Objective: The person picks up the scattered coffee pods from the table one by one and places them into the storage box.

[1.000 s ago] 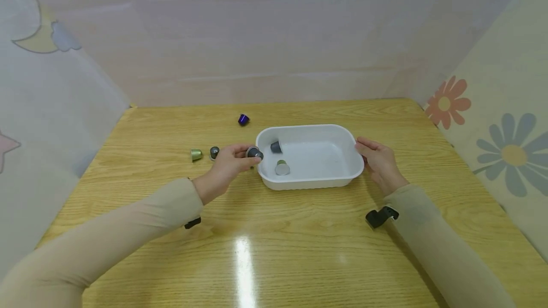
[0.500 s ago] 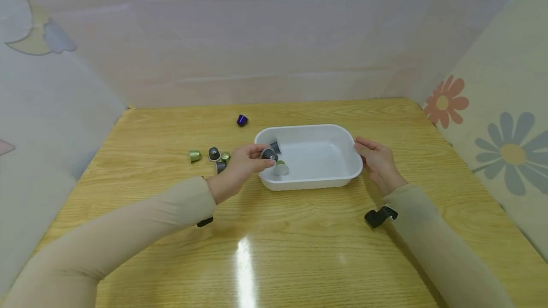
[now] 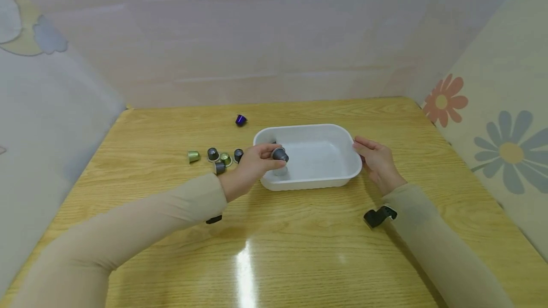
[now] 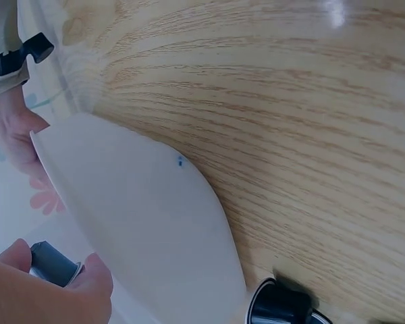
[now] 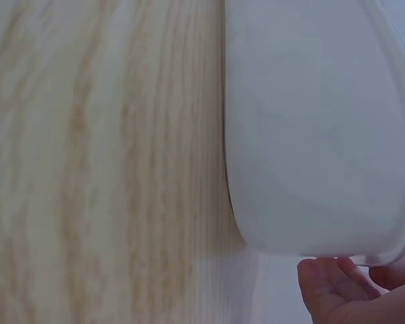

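Between thumb and fingers, my left hand (image 3: pixel 252 165) pinches a dark grey coffee capsule (image 3: pixel 280 154) over the left part of a white plastic tub (image 3: pixel 308 185). The left wrist view also shows this capsule (image 4: pixel 52 263) at the fingertips. My right hand (image 3: pixel 378 163) grips the rim at the tub's right end; in the right wrist view its thumb and fingers (image 5: pixel 317 277) take the edge from both sides. Inside the tub, under the held capsule, lies a capsule with a silver lid (image 3: pixel 280 171). Another dark capsule there is mostly hidden behind my left hand.
Left of the tub, several capsules lie on the wooden table (image 3: pixel 299 241): a green capsule (image 3: pixel 194 156) at the outer left, and a close group with a black capsule (image 3: pixel 212 154). A purple capsule (image 3: pixel 241 120) lies farther back. Printed cloth walls stand around the table.
My left hand has carried the dark grey capsule rightward, from beside the tub's left rim to over its inside. The capsules behind that hand have come into view. The right hand stays put.
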Motion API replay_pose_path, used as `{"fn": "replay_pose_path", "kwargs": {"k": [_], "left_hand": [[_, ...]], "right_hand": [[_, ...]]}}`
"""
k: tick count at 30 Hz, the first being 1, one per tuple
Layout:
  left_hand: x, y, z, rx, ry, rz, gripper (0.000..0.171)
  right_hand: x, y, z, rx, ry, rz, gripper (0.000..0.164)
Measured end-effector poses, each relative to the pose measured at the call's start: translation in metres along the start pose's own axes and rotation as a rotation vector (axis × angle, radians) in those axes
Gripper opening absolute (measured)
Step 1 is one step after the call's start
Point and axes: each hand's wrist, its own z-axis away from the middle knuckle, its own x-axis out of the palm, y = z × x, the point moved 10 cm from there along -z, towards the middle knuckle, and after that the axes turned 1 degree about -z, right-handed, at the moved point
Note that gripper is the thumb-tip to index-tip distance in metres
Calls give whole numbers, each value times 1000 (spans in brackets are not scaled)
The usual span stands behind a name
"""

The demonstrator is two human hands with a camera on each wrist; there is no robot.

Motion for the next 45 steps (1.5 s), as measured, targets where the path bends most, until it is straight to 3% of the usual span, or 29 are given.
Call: {"fn": "replay_pose_path", "kwargs": {"k": [12,23,38,45], "left_hand": [[9,2,-9,-4,4,-45,48],[20,-6,-16,-13,-33,-43,46],[31,-8,-27,-8,-54,-108,46],[28,-4,-25,5,-63,-85,45]], "right_hand": [[-1,-1,-1,-4,5,13,48],[0,0,-1,14,15,39,48],[0,0,0,2,9,27,48],[1,-1,2,-7,6,18,49]]}}
